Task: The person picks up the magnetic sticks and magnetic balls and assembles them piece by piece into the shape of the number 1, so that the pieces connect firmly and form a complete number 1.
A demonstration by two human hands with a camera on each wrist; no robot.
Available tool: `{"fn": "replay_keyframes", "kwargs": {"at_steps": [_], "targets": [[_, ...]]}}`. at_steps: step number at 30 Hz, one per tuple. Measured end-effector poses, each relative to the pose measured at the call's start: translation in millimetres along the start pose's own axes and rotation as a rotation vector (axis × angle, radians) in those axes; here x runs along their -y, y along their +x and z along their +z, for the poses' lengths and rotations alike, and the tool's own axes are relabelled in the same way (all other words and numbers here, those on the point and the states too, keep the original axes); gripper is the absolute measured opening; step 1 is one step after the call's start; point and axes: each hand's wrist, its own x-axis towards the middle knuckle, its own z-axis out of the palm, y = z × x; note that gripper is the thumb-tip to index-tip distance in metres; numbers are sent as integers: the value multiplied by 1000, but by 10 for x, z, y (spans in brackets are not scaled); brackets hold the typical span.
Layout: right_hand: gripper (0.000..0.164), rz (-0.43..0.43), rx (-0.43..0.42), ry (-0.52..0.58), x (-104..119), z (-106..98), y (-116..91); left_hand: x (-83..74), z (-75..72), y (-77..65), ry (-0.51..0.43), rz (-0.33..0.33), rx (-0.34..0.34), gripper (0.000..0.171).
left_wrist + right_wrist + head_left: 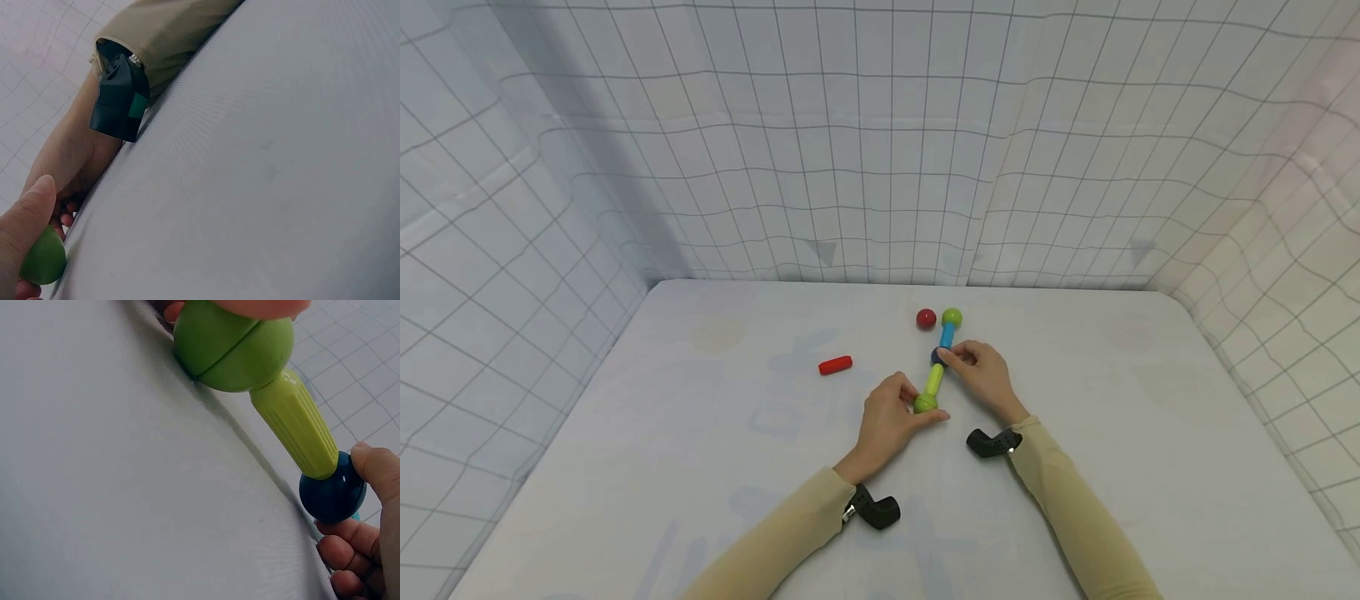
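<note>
A chain of toy balls and rods lies on the white table between my hands. Nearest me is a green ball (926, 403), joined to a yellow-green rod (934, 380). That rod meets a dark blue ball (332, 487), from which a light blue rod (947, 336) runs to a second green ball (952, 317) at the far end. My left hand (889, 421) holds the near green ball between thumb and fingers. With thumb and fingertips, my right hand (982, 377) pinches the dark blue ball. The left wrist view catches only part of the near ball.
A red rod (835, 365) lies by itself left of the chain. Close to the far green ball sits a red ball (927, 318). White grid-patterned curtains (880, 150) stand behind the table (715, 383) and at both sides.
</note>
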Motion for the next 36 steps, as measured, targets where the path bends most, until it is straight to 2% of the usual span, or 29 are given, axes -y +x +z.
{"fn": "replay_keyframes", "kwargs": {"at_steps": [14,19,26,36], "targets": [[33,-9,8,-3,-13,6,0,7,-2,-17,-18,31,18,43],[33,-16,1,-11,-3,-5,-5,2,7,-10,6,45,23,42],[33,-15,-7,-5,11,-1,-5,-26,24,-5,32,34,22,42],[33,11,-17,2,27,1,-3,-67,45,-6,25,30,4,43]]}}
